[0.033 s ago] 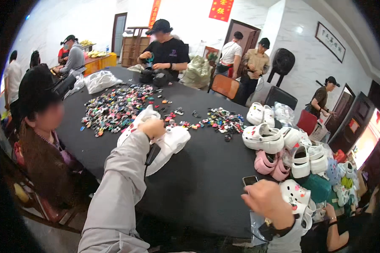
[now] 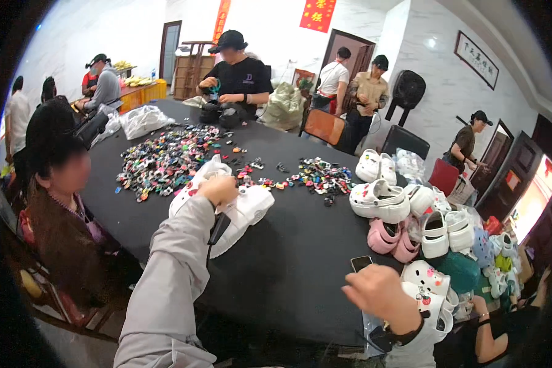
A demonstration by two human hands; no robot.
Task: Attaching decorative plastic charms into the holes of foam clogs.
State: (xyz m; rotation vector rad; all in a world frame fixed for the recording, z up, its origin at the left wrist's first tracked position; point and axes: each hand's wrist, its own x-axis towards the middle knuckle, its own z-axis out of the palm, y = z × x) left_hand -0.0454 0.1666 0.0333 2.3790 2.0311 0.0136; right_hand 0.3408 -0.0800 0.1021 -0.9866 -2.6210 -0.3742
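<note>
My left hand (image 2: 219, 190) is closed on a white clog (image 2: 251, 208) over the black table, its fingers curled at the upper part. White pieces show on both sides of the hand; whether they are one clog or two is hard to tell. A black device (image 2: 219, 228) sits at that wrist. My right hand (image 2: 383, 297) hovers at the near right with its fingers curled in, near a phone (image 2: 360, 264) and a decorated white clog (image 2: 426, 276). What its fingertips hold, if anything, is hidden. Beyond my left hand spreads a heap of small colourful shoe charms (image 2: 165, 159).
A smaller charm pile (image 2: 325, 175) lies right of centre. White clogs (image 2: 380, 199) and pink clogs (image 2: 383, 236) are stacked along the right edge. A person (image 2: 61, 214) sits close on my left; another person (image 2: 236, 80) works across the table. A plastic bag (image 2: 144, 119) lies at far left.
My right hand has shifted slightly to the left. My left hand stays on the white clog, almost unmoved. The whole view has shifted a little.
</note>
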